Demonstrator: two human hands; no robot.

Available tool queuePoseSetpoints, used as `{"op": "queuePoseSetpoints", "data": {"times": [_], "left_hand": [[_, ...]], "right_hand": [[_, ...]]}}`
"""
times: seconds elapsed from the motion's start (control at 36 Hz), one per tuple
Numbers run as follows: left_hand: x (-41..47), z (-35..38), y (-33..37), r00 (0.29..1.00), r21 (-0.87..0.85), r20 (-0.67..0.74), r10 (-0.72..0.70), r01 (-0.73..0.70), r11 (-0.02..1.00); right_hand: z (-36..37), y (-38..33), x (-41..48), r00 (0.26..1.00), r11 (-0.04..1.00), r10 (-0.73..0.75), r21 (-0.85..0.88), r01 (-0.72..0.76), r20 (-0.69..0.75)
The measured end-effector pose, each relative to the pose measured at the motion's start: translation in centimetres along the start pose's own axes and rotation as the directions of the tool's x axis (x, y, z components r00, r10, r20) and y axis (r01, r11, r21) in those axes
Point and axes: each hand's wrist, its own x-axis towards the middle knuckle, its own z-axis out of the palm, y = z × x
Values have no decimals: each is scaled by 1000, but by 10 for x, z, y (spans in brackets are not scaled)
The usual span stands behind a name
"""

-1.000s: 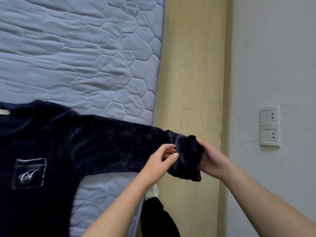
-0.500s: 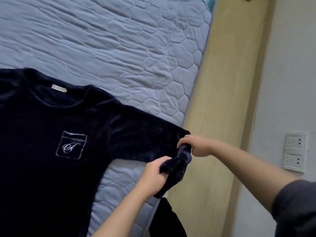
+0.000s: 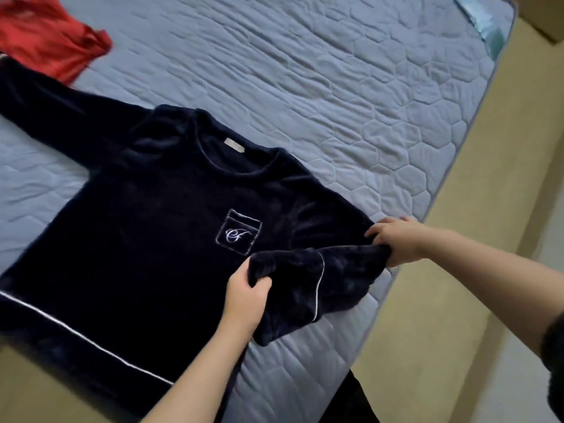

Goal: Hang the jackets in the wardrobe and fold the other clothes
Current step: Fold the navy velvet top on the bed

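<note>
A dark navy velvet sweater (image 3: pixel 146 239) with a white-outlined chest pocket lies face up on the grey quilted mattress (image 3: pixel 351 96). Its right sleeve (image 3: pixel 329 276) is doubled back toward the body. My left hand (image 3: pixel 245 296) grips the sleeve's cuff end just below the pocket. My right hand (image 3: pixel 396 239) pinches the sleeve at its fold, near the mattress's right edge. The other sleeve stretches out flat to the upper left.
A red garment (image 3: pixel 52 41) lies crumpled at the mattress's top left. The wooden bed frame (image 3: pixel 476 227) runs along the mattress's right side. A dark piece of clothing (image 3: pixel 351 401) shows at the bottom edge below the mattress.
Both hands have carried the sleeve's end inward from over the bed frame, folding it back across the sweater. My view has swung left, showing the whole sweater and the red garment.
</note>
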Motion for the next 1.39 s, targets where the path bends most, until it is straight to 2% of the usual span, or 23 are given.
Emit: {"op": "queuePoseSetpoints", "data": {"times": [0.03,0.14,0.28,0.33,0.42,0.47,0.5,0.56,0.61,0.67,0.75,0.86,0.94,1.03,1.11,1.22,1.28,1.33,1.39], "left_hand": [[0,-24,1,999,-3,-34,-6,6,1000],[0,-124,-4,972,-40,-224,-68,60,997],[12,-235,-36,870,-54,-472,-142,132,990],[21,-268,-56,818,9,-541,-196,239,971],[32,-297,-89,689,71,-657,-307,461,884],[32,-296,-106,655,148,-692,-303,539,829],[30,-289,-114,678,193,-683,-272,526,828],[24,-263,-124,772,252,-600,-209,431,866],[17,-226,-130,867,212,-442,-232,352,912],[16,-182,-135,918,109,-251,-307,342,933],[24,-114,-135,910,-67,12,-414,414,908],[52,-36,-125,865,-410,197,-461,500,763],[74,4,-114,868,-562,225,-443,487,668],[89,30,-109,842,-522,258,-474,534,665],[98,46,-110,809,-493,235,-539,577,651],[103,61,-121,806,-396,148,-573,580,712],[104,68,-126,808,-377,85,-583,567,732],[104,72,-130,806,-412,21,-592,546,730],[104,74,-134,803,-416,-17,-596,536,734]], "right_hand": [[-14,-16,4,1000,1000,-17,-1,17,-25],[-67,-84,26,984,981,-58,171,87,-167],[-127,-167,65,937,940,-92,282,194,-338],[-139,-192,86,912,942,-95,259,211,-398],[-143,-217,109,894,960,-58,222,172,-444],[-137,-223,116,896,967,18,237,98,-444],[-131,-222,119,899,967,59,249,57,-434],[-117,-212,121,914,956,129,292,-12,-385],[-104,-196,122,927,943,166,329,-49,-338],[-96,-178,122,928,934,203,346,-88,-312],[-95,-152,129,894,911,259,400,-100,-366],[-108,-123,153,874,901,265,427,-74,-407],[-119,-107,171,872,897,230,441,-18,-431],[-128,-95,182,925,892,183,451,-14,-332],[-136,-77,191,976,951,95,309,-30,-196],[-137,-51,198,980,989,110,116,-91,-169],[-132,-44,202,981,983,95,173,-65,-169],[-126,-40,205,983,930,65,367,3,-172],[-124,-32,206,975,912,54,408,38,-213]]}}
